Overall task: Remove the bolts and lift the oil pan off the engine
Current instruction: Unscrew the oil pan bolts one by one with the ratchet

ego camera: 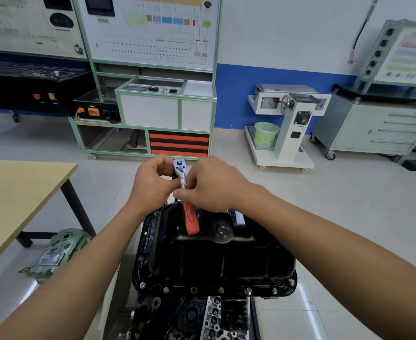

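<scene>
Above the black oil pan (pixel 214 256), seated on the engine (pixel 212 317), 2 hands hold a ratchet (pixel 180 176): the right hand (pixel 214 187) grips its shank, the left hand (pixel 153 184) pinches at its head. Bolts (pixel 248 290) line the near flange, so removal looks barely begun.

Left: a light wood-topped table (pixel 18 192) on a dark frame, with a worn green metal casting (pixel 52 253) lying on the pale tiled floor (pixel 349 204) just beside its foot, and a black console (pixel 30 94) with a red and an orange button behind. Centre rear: a green-framed training stand (pixel 153 106) on casters, with a wiring-diagram board (pixel 153 33) above and orange-and-black drawers (pixel 178 143) below. Right rear, against a wall with a blue band (pixel 239 99): a white wheeled stand (pixel 288 133) with a handwheel (pixel 285 104) and a pale green bucket (pixel 266 134) on its base, then a grey drawer cabinet (pixel 379 128) on casters with a framed display panel (pixel 408 52) on top.
</scene>
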### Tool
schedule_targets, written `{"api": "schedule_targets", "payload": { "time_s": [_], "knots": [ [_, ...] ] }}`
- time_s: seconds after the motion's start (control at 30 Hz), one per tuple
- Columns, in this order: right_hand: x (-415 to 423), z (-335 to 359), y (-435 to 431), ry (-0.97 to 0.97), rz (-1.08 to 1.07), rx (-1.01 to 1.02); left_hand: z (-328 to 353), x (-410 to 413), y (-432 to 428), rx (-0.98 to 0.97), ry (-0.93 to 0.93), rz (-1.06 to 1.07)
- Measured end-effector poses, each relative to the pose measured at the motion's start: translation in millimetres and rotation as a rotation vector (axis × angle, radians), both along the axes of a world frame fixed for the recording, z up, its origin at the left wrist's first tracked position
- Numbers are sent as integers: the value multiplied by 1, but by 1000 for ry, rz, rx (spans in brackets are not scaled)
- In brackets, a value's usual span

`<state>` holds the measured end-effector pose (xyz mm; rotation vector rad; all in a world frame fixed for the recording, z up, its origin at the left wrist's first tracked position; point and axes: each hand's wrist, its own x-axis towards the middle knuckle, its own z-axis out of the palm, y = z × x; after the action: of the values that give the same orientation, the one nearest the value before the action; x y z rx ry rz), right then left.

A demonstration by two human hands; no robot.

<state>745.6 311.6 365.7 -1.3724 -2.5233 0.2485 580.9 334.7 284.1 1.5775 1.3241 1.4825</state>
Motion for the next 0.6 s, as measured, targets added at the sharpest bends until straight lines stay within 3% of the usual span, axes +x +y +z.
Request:
{"api": "schedule_targets", "payload": {
  "time_s": [0.2,0.43,0.6],
  "knots": [
    [11,11,14,-38,-12,-50,3,-4,-3,-48,-60,-57],
    [16,6,41,-87,-111,159,-2,-10,-6,-120,-60,-202],
    [13,-8,58,-34,-28,130,-2,-13,-7,-157,-63,-297]
  ]
}}
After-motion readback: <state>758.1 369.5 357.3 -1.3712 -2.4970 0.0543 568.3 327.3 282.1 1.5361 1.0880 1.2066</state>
